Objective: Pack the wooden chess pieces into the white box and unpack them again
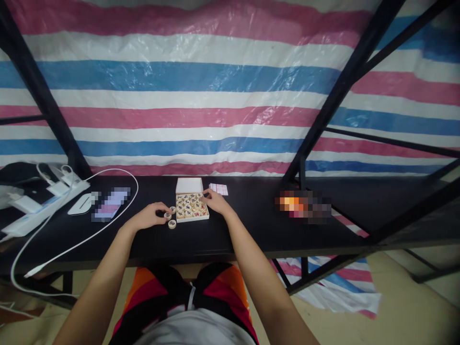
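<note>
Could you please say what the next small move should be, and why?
Probably have the right hand lift one round piece from the open box: it is at the box's right side, pieces crowd the box, and the left hand is at loose pieces on the table.

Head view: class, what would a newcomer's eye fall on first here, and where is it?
Most likely the glossy striped sheet, filling the background behind the black table. Then the open box of round pieces on the table, with the left hand to its left and the right hand at its right side. At the picture's left, a white cable loops over the table.
</note>
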The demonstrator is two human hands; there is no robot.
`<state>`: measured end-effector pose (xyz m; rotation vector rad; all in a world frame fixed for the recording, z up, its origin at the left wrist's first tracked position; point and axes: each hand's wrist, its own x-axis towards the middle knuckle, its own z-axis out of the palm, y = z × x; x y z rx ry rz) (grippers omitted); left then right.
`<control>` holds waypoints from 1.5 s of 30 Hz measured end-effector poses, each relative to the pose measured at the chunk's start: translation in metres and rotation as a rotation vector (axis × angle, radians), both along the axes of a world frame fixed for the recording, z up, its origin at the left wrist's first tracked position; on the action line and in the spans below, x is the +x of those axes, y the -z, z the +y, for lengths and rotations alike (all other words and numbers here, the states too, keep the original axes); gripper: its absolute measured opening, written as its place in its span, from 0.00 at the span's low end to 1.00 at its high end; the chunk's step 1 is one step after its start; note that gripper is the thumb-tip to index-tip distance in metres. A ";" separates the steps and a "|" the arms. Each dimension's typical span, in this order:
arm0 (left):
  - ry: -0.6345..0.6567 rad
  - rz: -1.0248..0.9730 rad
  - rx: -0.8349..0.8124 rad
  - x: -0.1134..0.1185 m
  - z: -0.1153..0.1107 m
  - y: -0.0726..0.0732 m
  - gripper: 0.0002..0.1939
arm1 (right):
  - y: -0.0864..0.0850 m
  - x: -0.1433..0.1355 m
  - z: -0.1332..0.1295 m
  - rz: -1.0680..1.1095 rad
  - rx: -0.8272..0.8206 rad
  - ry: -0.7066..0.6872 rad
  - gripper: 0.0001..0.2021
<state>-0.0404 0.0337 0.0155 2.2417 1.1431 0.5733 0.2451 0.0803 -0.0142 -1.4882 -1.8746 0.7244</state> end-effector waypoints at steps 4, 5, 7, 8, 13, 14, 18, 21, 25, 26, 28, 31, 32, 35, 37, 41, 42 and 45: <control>-0.022 0.010 0.002 -0.001 0.002 0.001 0.15 | 0.002 0.001 0.001 0.000 0.014 -0.001 0.17; -0.034 0.011 0.014 -0.001 0.001 0.000 0.15 | 0.002 0.001 0.001 -0.002 0.014 -0.002 0.17; -0.084 -0.009 0.082 0.000 -0.002 -0.004 0.14 | 0.003 0.001 0.002 -0.008 0.010 0.002 0.17; -0.121 -0.033 0.134 0.001 -0.004 -0.007 0.14 | 0.003 0.000 0.002 -0.010 0.010 0.006 0.16; -0.096 -0.159 0.318 0.027 -0.018 -0.020 0.13 | 0.001 0.000 0.001 -0.001 0.011 0.000 0.16; -0.045 -0.147 0.328 0.036 -0.019 -0.021 0.13 | 0.001 0.000 0.001 0.000 0.010 -0.003 0.16; 0.141 0.015 0.352 0.071 -0.013 -0.018 0.11 | -0.001 -0.001 0.000 -0.005 0.011 -0.005 0.16; 0.237 0.155 0.353 0.088 -0.001 -0.012 0.10 | -0.002 -0.001 0.000 -0.009 0.016 -0.004 0.15; 0.276 0.199 0.349 0.093 0.005 -0.009 0.11 | -0.001 -0.002 0.000 -0.015 0.021 0.002 0.15; 0.279 0.200 0.362 0.093 0.003 -0.010 0.11 | -0.001 -0.002 0.000 -0.014 0.022 0.002 0.15; 0.283 0.210 0.390 0.091 -0.001 -0.013 0.11 | -0.001 -0.002 0.000 -0.013 0.021 0.002 0.15; 0.282 0.230 0.411 0.091 -0.007 -0.018 0.11 | -0.001 -0.001 0.000 -0.012 0.018 0.006 0.14; 0.282 0.232 0.412 0.090 -0.007 -0.019 0.11 | -0.001 -0.001 0.000 -0.012 0.019 0.007 0.14; 0.287 0.241 0.399 0.089 -0.007 -0.020 0.10 | 0.000 -0.001 0.001 -0.012 0.023 0.005 0.15; 0.290 0.254 0.392 0.088 -0.005 -0.019 0.10 | 0.001 -0.001 0.001 -0.017 0.025 0.005 0.15; 0.310 0.269 0.398 0.085 -0.003 -0.020 0.09 | 0.001 -0.001 0.002 -0.015 0.030 -0.005 0.15; 0.314 0.264 0.396 0.085 -0.003 -0.021 0.09 | 0.001 -0.001 0.002 -0.011 0.028 -0.007 0.15; 0.304 0.254 0.386 0.084 -0.003 -0.021 0.10 | 0.001 -0.001 0.002 -0.007 0.021 -0.003 0.15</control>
